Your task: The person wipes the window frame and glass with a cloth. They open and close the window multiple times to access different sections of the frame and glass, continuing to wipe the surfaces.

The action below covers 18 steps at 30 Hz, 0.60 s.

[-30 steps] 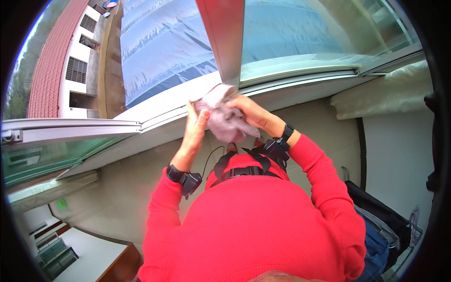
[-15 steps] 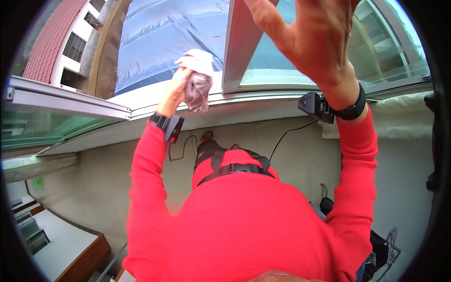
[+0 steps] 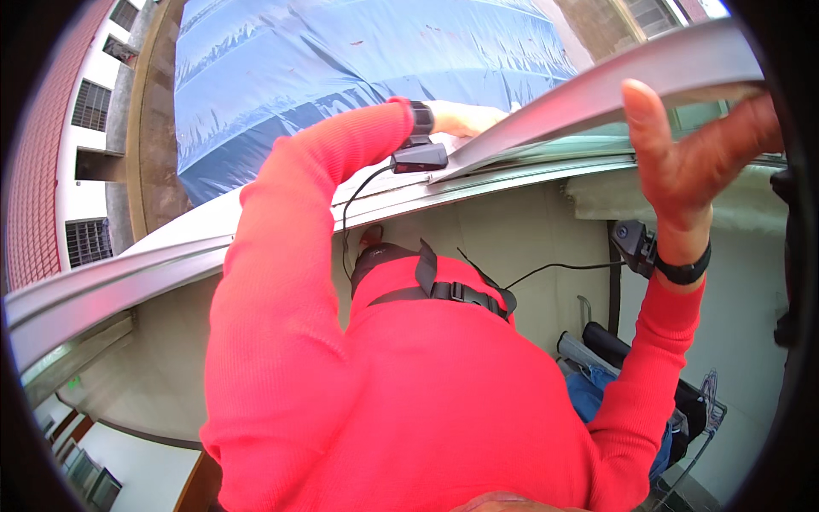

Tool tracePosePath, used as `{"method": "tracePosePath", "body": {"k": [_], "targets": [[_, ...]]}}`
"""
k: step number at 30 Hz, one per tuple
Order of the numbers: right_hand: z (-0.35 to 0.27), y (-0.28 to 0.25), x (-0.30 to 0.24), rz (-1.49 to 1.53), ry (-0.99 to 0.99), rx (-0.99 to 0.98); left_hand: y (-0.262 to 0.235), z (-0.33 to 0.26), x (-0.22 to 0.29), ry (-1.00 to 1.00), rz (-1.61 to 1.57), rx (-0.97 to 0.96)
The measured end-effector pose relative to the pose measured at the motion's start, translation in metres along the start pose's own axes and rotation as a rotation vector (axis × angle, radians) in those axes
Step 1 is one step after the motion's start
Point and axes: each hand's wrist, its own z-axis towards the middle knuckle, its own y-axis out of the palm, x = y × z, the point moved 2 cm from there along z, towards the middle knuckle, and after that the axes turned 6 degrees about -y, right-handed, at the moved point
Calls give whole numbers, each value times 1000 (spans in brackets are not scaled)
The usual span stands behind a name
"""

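My left hand [image 3: 467, 118] reaches across to the right over the window sill, beside the outer side of a metal window frame [image 3: 589, 90]. Its fingertips pass behind that frame, so whether they still grip the cloth is hidden. On the right, my right hand [image 3: 704, 158] is raised near the frame's right end, thumb up and apart from the stretched fingers. Nothing shows in its palm, and its fingertips run toward the frame and the dark picture rim. Each wrist wears a black strap with a small camera.
Along the opening runs a metal window track [image 3: 119, 282]. Beyond it lie a blue sheet-covered roof [image 3: 341, 77] and a white building [image 3: 81, 200]. A black cable [image 3: 554, 265] hangs near my waist. A rack with dark and blue items [image 3: 589, 384] stands at my right.
My left arm has swung right and bent, and its light cloth has gone out of sight. My right hand has moved right and lower. The view has shifted, and the window frame now slants across.
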Motion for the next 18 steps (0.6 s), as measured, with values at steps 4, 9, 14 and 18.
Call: {"method": "tracePosePath", "body": {"k": [4, 9, 14, 18], "targets": [[-10, -7, -1, 72, 92, -17, 11, 14, -23, 69, 121, -62], [-17, -13, 1, 109, 142, -24, 17, -26, -48, 72, 72, -65], [-13, -8, 3, 149, 145, 29, 23, -86, -42, -259, 29, 0], [-7, -2, -5, 40, 125, 101, 50, -123, -24, -158, 522, 133]]}}
